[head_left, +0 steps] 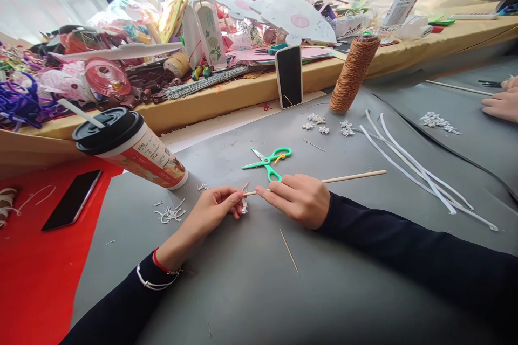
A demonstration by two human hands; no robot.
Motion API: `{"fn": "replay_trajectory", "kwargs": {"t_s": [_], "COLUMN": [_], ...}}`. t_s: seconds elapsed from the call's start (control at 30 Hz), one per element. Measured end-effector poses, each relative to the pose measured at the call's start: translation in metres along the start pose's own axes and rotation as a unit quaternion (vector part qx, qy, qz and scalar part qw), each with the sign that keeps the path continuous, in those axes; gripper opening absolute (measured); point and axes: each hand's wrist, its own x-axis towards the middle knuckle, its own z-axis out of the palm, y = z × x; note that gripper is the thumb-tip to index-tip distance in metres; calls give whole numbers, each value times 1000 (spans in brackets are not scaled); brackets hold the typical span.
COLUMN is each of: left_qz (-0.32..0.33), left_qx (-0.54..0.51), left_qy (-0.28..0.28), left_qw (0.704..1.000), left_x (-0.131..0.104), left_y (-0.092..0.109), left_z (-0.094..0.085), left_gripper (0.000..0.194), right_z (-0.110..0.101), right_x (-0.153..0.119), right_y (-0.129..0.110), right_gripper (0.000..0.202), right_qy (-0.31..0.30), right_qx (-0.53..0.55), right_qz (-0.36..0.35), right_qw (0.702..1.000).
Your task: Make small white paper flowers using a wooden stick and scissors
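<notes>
My left hand point(216, 205) is closed in a pinch on a small white cord piece point(244, 206), mostly hidden by the fingers; a thin pointed tip shows above it. A thin wooden stick point(354, 176) lies in my right hand point(299, 199), whose fingers are wrapped round it, and its far end meets the left fingertips. Just beyond the hands are green-handled scissors point(267, 161), blades apart. Below them on the grey table lies a toothpick point(288, 250). White cord snippets point(170, 213) are heaped left of my left hand.
A lidded paper cup point(141, 151) and a dark phone point(72, 199) stand and lie at left. Behind are an upright phone point(288, 75), a brown cord spool point(354, 75) and small white flowers point(315, 121). White strips point(416, 164) lie right, near another person's hand point(504, 102).
</notes>
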Motion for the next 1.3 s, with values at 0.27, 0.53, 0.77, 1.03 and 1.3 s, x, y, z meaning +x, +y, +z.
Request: {"fn": "replay_trajectory", "kwargs": {"t_s": [0.27, 0.53, 0.77, 1.03, 1.3], "left_qz": [-36, -13, 3, 27, 170], "left_qx": [-58, -47, -25, -32, 143], "left_qy": [14, 10, 20, 31, 62], "left_qw": [998, 999, 999, 999, 973], "left_x": [0, -2, -6, -9, -12], "left_y": [-2, -5, -1, -3, -7], "left_z": [1, 0, 2, 0, 2], "left_gripper": [28, 25, 22, 22, 20], "right_z": [-2, 0, 0, -3, -5], "right_x": [3, 0, 2, 1, 0], "right_y": [1, 1, -1, 0, 1], "right_gripper": [15, 15, 11, 12, 11], "right_qy": [11, 13, -1, 31, 76], "right_qx": [-25, -17, -14, -13, -12], "right_qz": [-4, -15, 14, 7, -5], "right_qw": [1000, 1000, 1000, 999, 997]}}
